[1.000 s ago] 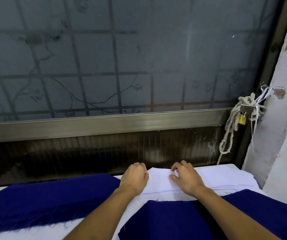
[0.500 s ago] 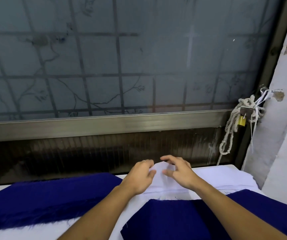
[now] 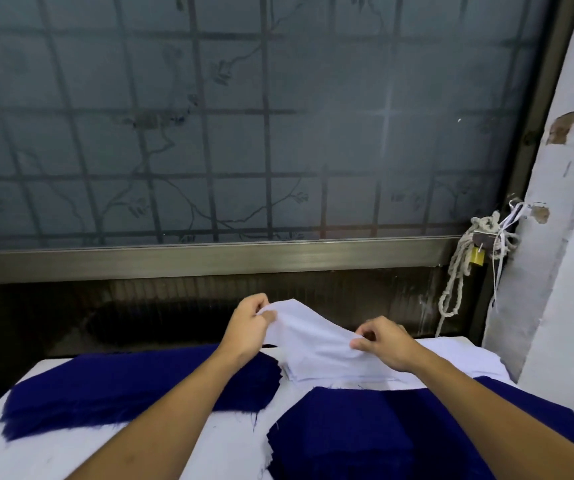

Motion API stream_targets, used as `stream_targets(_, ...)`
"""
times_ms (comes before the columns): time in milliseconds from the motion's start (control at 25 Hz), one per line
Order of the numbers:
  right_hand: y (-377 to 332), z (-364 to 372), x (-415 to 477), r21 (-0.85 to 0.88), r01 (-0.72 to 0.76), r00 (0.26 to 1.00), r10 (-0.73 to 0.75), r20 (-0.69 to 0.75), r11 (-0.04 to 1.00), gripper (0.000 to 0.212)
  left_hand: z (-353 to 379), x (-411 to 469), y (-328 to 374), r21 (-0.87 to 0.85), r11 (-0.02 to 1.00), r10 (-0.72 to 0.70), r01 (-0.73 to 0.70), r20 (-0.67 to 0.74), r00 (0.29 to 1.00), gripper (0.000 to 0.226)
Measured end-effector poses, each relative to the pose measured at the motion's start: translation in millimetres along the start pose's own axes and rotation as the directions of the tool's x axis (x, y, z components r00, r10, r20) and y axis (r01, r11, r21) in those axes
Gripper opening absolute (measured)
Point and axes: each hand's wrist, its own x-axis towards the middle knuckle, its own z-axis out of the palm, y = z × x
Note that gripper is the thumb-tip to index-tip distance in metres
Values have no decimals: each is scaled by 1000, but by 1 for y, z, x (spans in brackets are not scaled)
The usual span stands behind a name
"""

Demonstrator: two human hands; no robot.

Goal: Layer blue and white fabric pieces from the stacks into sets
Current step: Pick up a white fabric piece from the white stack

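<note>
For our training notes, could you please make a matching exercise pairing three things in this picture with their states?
Things:
1. thin white fabric piece
2. small brass padlock
3. flat white fabric stack

States:
A. hanging beside a pale knotted rope
B. lying on the white table
C. pinched and held up by the left hand and right hand

Pairs: 1-C, 2-A, 3-B.

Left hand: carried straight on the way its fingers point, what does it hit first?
Beyond the white piece that the left hand pinches, probably the dark panel below the window; nothing else shows between, though depth is unclear.
</note>
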Motion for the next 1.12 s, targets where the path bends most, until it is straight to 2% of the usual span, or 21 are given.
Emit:
stream_targets(120, -5, -4, -13, -121, 18, 1000, -19, -5, 992, 17, -33, -14, 6, -6, 1000, 5, -6, -76, 997, 34)
stream_targets(360, -13, -14, -38, -52, 32, 999, -34, -29, 998, 19, -96, -45, 5, -3, 999, -43, 44, -312, 949, 32)
stream_targets(560, -26, -13, -62, 105, 52, 998, -48, -42, 993, 26, -128, -77, -11, 44, 987, -124, 157, -420, 899, 26)
stream_targets(640, -33, -8, -76, 141, 61, 997, -54, -47, 988, 22, -135, -94, -19, 51, 980, -146, 192, -472, 870, 22)
stream_targets(800, -51, 1, -106, 287, 93, 986, -47, -163, 953, 30, -148, -128, -28, 25, 977, -172, 213, -502, 847, 11)
stream_targets(920, -60, 7, -126, 372, 136, 966, -40, -255, 918, 35, -153, -153, -27, 49, 985, -119, 168, -515, 849, 4)
stream_targets(1000, -62, 14, -144, 379, 154, 966, -58, -253, 913, 35, -153, -173, -29, 103, 983, -72, 149, -534, 843, 6)
stream_targets(1120, -55, 32, -174, 372, 156, 980, -95, -176, 915, 37, -145, -209, -45, 114, 983, -66, 144, -517, 853, 13)
